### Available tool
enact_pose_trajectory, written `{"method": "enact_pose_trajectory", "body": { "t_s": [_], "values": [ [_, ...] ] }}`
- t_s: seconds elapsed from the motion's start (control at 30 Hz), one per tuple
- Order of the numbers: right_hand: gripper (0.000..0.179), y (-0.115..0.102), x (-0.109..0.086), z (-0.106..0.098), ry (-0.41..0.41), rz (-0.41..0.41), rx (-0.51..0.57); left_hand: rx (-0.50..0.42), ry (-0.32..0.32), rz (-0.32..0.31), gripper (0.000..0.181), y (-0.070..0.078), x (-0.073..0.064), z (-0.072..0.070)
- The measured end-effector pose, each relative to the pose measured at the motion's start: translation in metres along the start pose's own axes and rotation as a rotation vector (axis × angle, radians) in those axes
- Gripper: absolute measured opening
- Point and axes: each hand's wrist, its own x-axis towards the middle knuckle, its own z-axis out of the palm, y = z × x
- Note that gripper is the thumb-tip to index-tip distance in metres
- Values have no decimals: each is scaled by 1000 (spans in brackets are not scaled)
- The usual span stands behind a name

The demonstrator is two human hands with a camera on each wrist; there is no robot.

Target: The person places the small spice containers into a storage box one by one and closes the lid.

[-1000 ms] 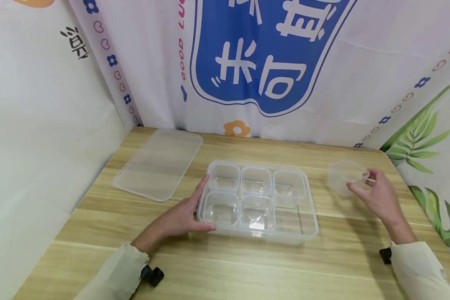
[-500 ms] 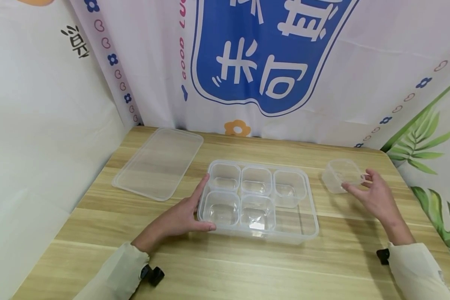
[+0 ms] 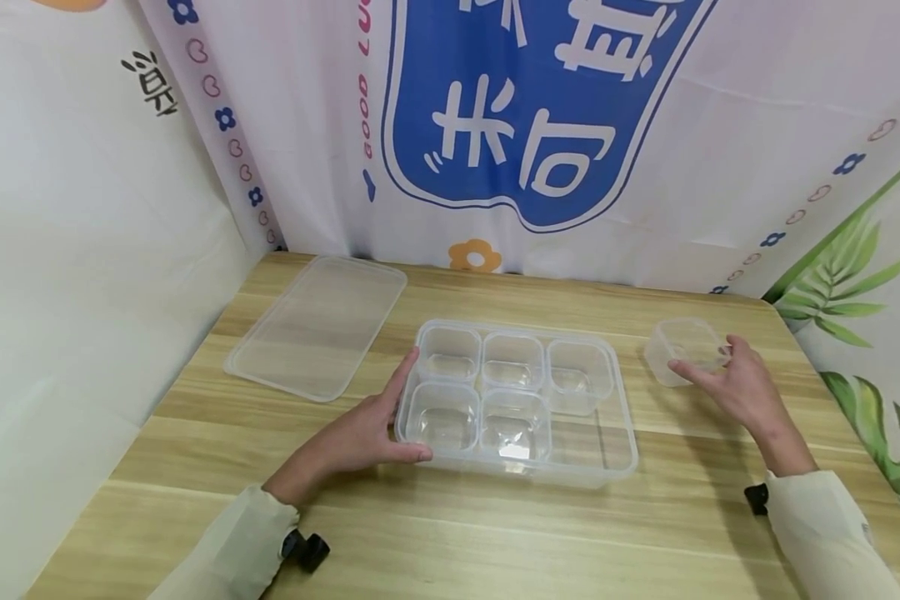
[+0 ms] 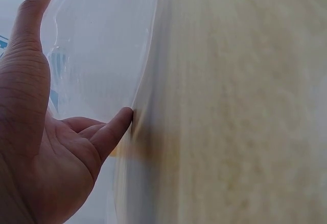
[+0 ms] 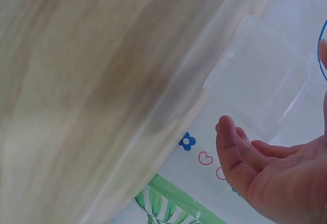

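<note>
A clear plastic box point(image 3: 613, 417) stands mid-table, with several small clear square containers point(image 3: 444, 423) fitted inside in two rows; its front right spot shows bare bottom. My left hand point(image 3: 360, 433) rests against the box's left end, index finger along the side and thumb stretched out at the front corner. In the left wrist view the fingertips point(image 4: 126, 114) touch the box's wall low down. Another small clear container point(image 3: 671, 354) stands upright on the table to the right. My right hand point(image 3: 742, 387) is beside it, thumb and fingers spread apart around its near right corner.
A flat translucent lid point(image 3: 318, 325) lies at the back left of the wooden table point(image 3: 450, 542). Printed cloth point(image 3: 330, 167) hangs along the table's back edge, with more cloth at both sides.
The loose container went from tilted in my right hand to upright on the table, a little to the left. My right hand's thumb and fingers have since spread. The left hand stays in place.
</note>
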Motion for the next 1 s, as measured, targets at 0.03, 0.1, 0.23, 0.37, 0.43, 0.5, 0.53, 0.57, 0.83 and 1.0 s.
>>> {"method": "enact_pose_trajectory", "body": {
  "t_s": [0.03,0.1,0.23,0.37,0.43,0.5,0.53,0.57,0.83,1.0],
  "values": [
    [117,0,0,0,-1,2,-1,0,-1,-1,134,0,0,0],
    [116,-1,1,0,-1,5,-5,1,-3,-1,134,1,1,-1],
    [113,-2,1,0,8,-8,-10,5,0,-2,134,2,1,-1],
    [110,-3,1,0,21,-25,-11,1,-1,-1,134,2,1,-2],
    [109,-4,1,0,29,-32,-11,-1,0,0,134,2,1,-2],
    [108,-4,1,0,38,-41,-8,-2,0,-1,134,2,1,-2],
    [108,-4,1,0,43,-48,-7,-3,0,-2,134,2,1,-2],
    [108,-4,1,0,48,-54,-6,-4,1,-4,134,3,1,-2],
    [103,-7,-2,-8,73,-94,-3,-26,-10,0,133,2,0,-1],
    [102,-16,-9,-15,75,-110,15,-21,-8,1,133,0,1,1]
  ]
}}
